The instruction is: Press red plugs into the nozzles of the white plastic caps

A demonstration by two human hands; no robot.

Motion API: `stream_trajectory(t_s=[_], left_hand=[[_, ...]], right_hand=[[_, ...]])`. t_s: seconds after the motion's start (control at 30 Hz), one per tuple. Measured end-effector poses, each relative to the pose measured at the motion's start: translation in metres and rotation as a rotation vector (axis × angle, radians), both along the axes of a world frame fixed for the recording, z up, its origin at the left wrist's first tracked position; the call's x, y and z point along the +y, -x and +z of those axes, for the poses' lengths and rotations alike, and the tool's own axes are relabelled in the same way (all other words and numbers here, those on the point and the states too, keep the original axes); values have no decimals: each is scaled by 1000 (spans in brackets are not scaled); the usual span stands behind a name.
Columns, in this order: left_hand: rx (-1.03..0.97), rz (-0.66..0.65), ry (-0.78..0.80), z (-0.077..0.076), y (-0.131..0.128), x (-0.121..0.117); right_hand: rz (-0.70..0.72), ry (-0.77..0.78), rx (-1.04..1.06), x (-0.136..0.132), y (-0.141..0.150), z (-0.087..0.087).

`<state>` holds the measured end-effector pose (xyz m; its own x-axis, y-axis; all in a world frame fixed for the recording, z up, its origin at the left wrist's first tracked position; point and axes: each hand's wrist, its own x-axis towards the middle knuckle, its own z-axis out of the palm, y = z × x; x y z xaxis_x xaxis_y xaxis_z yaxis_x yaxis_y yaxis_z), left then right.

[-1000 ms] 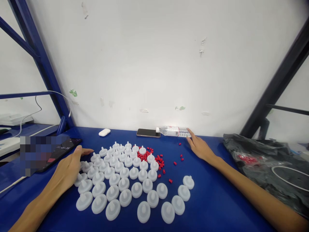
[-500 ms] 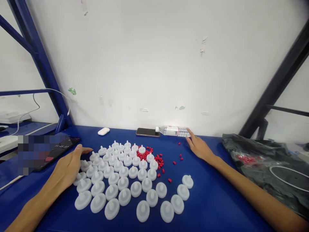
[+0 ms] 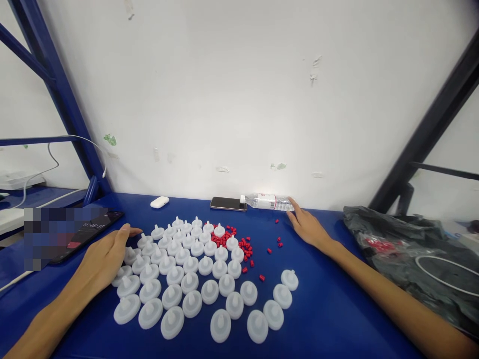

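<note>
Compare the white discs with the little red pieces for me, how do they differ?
The white discs are round and wide, while the red pieces are small and stubby. Most discs stand stem up, whereas the red pieces lie at mixed angles. The discs spread broadly; the red pieces mostly bunch behind them, with a few strays. Both rest on the blue table.

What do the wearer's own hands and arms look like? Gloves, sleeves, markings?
Left hand and right hand: both ungloved, five-fingered human hands. Slim forearms, no sleeves in view. No watch, ring, cable or marking visible; some left fingers are hidden.
</note>
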<state>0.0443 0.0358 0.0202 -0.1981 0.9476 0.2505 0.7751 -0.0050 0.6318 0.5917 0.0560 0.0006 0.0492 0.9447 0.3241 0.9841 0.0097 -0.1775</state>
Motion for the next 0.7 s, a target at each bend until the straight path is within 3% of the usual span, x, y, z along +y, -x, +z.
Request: stream_trajectory(t_s=[0.7], left_hand=[[-10, 16, 18, -1, 2, 2]], right_hand=[[1, 7, -11, -1, 0, 1]])
